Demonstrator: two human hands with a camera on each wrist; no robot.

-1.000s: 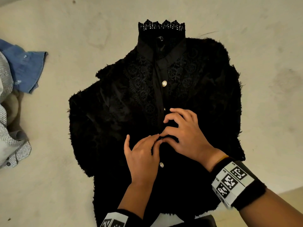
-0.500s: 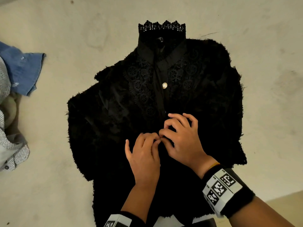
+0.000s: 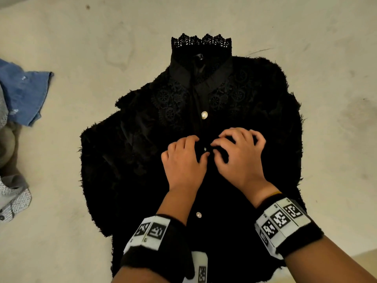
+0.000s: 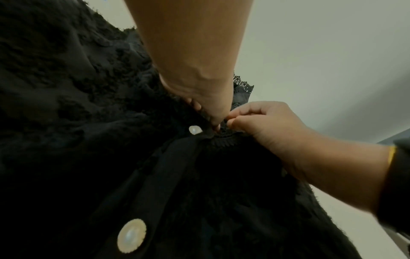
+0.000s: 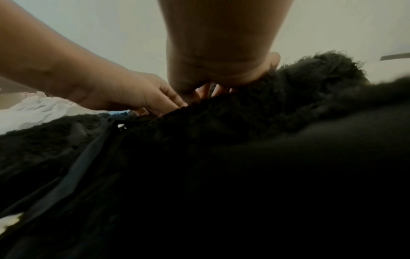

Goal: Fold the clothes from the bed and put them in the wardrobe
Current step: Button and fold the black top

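Note:
A black fuzzy jacket (image 3: 126, 164) with a lace collar (image 3: 201, 40) and pearl buttons lies face up on the cream bed sheet (image 3: 61, 231). Both hands meet at its front placket, at the middle button (image 3: 205, 149). My left hand (image 3: 183, 162) pinches the placket edge on the left of that button, and my right hand (image 3: 236, 154) pinches the lace edge on its right. In the left wrist view the left hand (image 4: 213, 112) and the right hand (image 4: 264, 121) pinch the fabric beside a button (image 4: 195, 130). The right wrist view is mostly dark fabric (image 5: 244, 175).
A pile of other clothes lies at the left edge: a blue denim piece (image 3: 24, 92), a grey-brown garment (image 3: 10, 158) and a white patterned shirt (image 3: 14, 203). Another pearl button (image 3: 204, 115) sits above the hands and one (image 3: 198, 215) below.
Both hands have moved up the placket from the lower part to the middle button. The jacket itself lies as before.

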